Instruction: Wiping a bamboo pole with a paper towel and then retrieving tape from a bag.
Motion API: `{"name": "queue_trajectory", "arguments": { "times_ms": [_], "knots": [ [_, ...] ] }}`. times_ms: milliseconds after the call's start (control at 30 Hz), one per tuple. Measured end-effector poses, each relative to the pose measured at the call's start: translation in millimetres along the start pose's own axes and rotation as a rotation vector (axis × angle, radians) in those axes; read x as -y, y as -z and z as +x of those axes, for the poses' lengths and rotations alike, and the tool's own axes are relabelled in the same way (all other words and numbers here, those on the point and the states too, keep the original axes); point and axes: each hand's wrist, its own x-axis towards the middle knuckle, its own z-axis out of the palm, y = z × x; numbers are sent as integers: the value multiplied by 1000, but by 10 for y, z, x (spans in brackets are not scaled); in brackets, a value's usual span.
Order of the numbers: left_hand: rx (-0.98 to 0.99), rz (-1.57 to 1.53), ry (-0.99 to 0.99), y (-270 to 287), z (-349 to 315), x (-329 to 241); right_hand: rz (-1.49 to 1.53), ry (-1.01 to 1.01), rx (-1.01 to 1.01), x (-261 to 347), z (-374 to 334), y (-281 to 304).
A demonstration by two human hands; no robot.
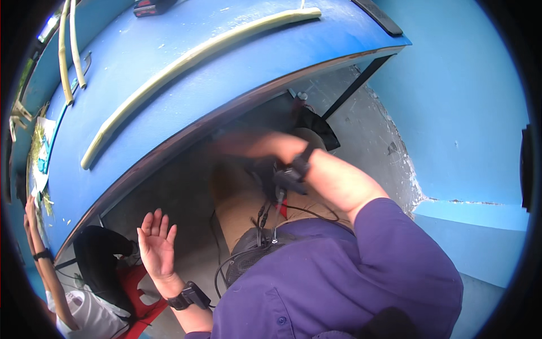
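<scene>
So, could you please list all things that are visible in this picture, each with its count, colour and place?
table: one, blue, across the upper left
long stalks: three, pale yellow-green, lying on the table, one long in the middle and two at the far left
dark tool: one, black and red, top edge of the table
dark strip: one, black, table's upper right corner
wall: blue, at right, paint flaking near the floor
stool: one, red, lower left
co-worker's arm: one, with a dark wristband, far left edge
shirt: purple, bottom centre
left hand: open, empty, palm up, black wrist device
right hand: blurred, under the table edge; grip unclear
</scene>
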Motion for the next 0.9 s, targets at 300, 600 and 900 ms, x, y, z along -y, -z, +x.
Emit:
{"name": "queue_trajectory", "arguments": {
  "times_ms": [300,600,900],
  "knots": [
    [-202,41,-23,194,174,-56,361,-688,-989,-357,-2387,1502],
    [-78,1187,-54,-1117,595,85,-87,-660,-816,-303,-2763,1473],
    [231,1848,-63,-1607,442,132,60,-605,-638,-22,-2870,1656]
  ]
}}
